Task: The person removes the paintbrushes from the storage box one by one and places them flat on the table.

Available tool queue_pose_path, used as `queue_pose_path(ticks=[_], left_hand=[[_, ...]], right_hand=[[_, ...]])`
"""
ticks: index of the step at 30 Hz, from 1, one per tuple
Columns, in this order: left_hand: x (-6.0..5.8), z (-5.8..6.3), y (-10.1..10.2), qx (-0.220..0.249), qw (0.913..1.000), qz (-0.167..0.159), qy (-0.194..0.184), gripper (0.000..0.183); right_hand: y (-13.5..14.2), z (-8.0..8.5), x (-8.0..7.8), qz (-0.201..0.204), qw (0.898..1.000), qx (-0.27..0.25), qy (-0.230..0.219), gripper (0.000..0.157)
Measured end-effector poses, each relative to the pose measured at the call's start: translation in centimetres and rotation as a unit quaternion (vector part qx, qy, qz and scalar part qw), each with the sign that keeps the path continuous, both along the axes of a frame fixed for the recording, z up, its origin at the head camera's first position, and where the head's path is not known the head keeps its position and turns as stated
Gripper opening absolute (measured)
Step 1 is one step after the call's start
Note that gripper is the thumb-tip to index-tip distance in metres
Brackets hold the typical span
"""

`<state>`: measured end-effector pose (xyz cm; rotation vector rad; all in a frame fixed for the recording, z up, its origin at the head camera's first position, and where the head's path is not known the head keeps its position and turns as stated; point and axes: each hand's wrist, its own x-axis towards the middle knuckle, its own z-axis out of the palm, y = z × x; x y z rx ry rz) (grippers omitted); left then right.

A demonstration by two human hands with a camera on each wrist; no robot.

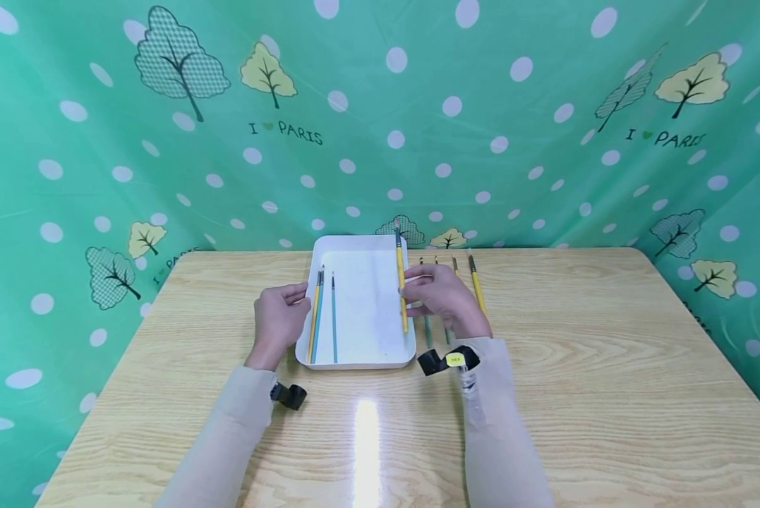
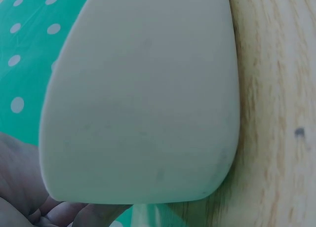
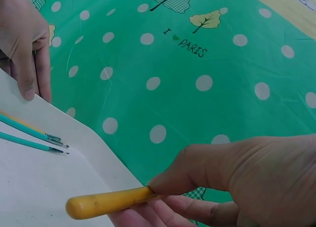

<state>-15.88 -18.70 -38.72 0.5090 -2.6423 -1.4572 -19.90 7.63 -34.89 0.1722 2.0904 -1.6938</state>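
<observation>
White tray (image 1: 370,310) lies toward the far edge of the bench (image 1: 608,367), left of the middle. At its left wall, the left hand (image 1: 280,321) pinches the rim, thumb on the inner side and fingers outside. Across the tray, the right hand (image 1: 446,300) pinches a yellow paintbrush (image 1: 401,264) between thumb and fingers, over the tray's right rim; the bristle end points to the bench's far edge and the rounded handle end toward the near edge. Whether this brush touches the tray, I cannot tell.

Inside the tray, along its left side, lie an orange-yellow brush (image 1: 313,321) and a teal brush (image 1: 319,319) close together, with a thinner teal brush (image 1: 334,321) just to their right, apart from them. All three have their bristles toward the far edge.

Right of the tray, on the bench, more brushes lie partly hidden by the right hand: two with teal handles (image 1: 427,333) and two with yellow handles (image 1: 478,284), also bristles to the far edge. Behind that edge hangs green cloth (image 1: 354,70) with white dots and trees. Pale sleeves (image 1: 500,437) cover both forearms, which reach in from the near edge.
</observation>
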Motion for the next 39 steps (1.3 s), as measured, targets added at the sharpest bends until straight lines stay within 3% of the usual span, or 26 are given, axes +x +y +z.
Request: queue_pose_path(ticks=[15,39], left_hand=[[0.1,0.1,0.0,-0.005,0.9999,-0.002,0.013,0.033],[-0.1,-0.1,-0.2,0.007,1.0,-0.002,-0.004,0.034]], right_hand=[[1.4,0.0,-0.1,-0.021,1.0,-0.004,0.008,0.044],[5.0,-0.3,-0.2,-0.055,0.998,0.017,0.013,0.05]])
